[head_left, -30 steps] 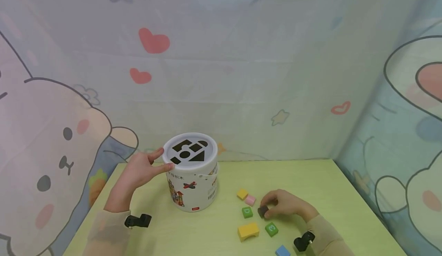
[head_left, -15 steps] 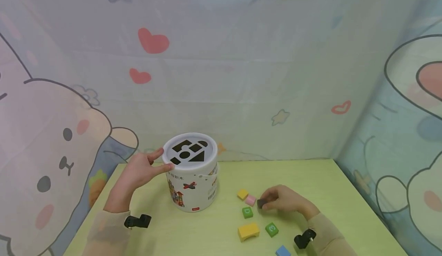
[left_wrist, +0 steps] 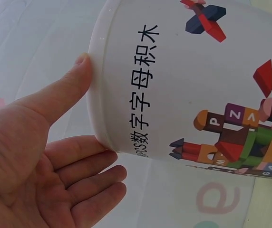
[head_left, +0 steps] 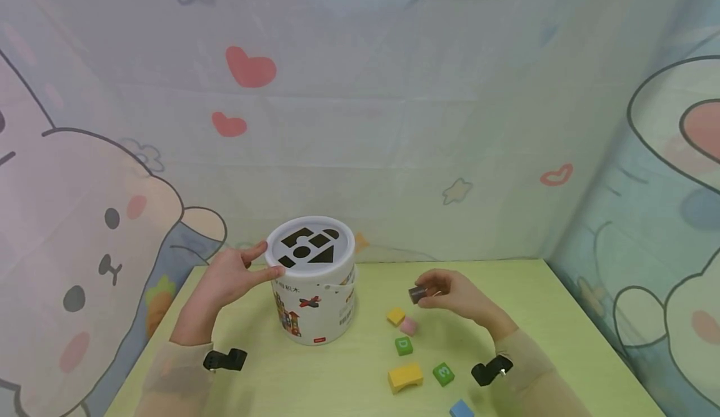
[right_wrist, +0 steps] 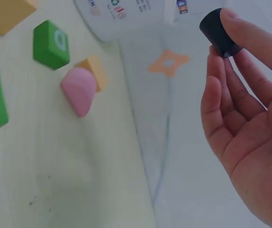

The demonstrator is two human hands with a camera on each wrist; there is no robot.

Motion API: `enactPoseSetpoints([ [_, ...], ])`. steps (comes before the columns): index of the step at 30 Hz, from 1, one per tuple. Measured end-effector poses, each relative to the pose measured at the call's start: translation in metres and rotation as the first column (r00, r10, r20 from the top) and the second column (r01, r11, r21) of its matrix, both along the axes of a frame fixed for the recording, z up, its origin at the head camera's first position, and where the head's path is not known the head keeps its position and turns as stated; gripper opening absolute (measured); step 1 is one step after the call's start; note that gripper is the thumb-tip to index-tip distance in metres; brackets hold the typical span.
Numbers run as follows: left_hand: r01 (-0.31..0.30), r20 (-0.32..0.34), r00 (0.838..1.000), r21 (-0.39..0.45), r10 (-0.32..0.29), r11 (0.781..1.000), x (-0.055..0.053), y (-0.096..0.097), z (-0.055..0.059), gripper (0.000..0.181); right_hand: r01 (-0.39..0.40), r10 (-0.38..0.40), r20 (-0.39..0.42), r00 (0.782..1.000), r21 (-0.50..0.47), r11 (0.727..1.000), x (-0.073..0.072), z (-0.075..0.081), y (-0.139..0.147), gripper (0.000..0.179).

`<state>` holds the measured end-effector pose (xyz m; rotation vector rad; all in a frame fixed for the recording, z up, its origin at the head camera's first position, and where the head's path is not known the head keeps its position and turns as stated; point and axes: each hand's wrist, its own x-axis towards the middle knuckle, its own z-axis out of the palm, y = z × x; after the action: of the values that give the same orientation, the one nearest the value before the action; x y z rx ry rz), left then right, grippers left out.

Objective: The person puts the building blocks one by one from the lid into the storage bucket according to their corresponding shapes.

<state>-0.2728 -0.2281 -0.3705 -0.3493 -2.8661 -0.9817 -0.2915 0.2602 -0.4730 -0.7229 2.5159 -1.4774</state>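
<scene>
My right hand (head_left: 458,295) pinches a dark cylinder block (head_left: 417,294) between thumb and fingers, held above the table. In the right wrist view, the block (right_wrist: 218,32) is tilted near the fingertips. My left hand (head_left: 227,274) touches the lid rim of a white bucket (head_left: 332,307) with thumb and index finger, and the other fingers extend loosely beside it in the left wrist view. The lid (head_left: 350,252) has several shaped holes, including a round one and a triangle. The far side of the bucket is hidden.
Right of the bucket lie a small yellow block (head_left: 396,316), a pink block (head_left: 408,326) and two green blocks (head_left: 403,346). Nearer are a yellow arch block (head_left: 405,377) and a blue block (head_left: 461,409). A printed cloth (head_left: 394,154) hangs behind the table (head_left: 500,279).
My right hand has lifted the dark cylinder block off the table and moved it away from me, past the pink block. The left hand and bucket have stayed in place.
</scene>
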Motion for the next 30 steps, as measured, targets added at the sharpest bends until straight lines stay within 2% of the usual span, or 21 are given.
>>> enactPoseSetpoints([
  [7,0.002,-0.003,1.0,-0.012,-0.002,1.0,0.0,-0.002,0.001,0.091,-0.018,0.018,-0.011,1.0,-0.04,0.999,-0.002,0.018,-0.014,0.039],
  [17,0.002,-0.002,1.0,-0.025,-0.002,1.0,0.0,-0.003,0.0,0.092,-0.067,0.067,-0.054,0.996,0.0,0.998,-0.01,0.043,-0.035,0.037],
  [25,-0.002,-0.008,1.0,-0.022,0.002,1.0,0.001,-0.005,0.0,0.091,-0.082,0.081,-0.092,0.992,-0.007,0.997,-0.015,0.068,-0.068,0.04],
  [30,-0.009,-0.011,1.0,-0.022,0.009,1.0,0.002,-0.006,-0.001,0.091,-0.091,0.083,-0.111,0.99,-0.069,0.993,-0.019,0.079,-0.09,0.042],
])
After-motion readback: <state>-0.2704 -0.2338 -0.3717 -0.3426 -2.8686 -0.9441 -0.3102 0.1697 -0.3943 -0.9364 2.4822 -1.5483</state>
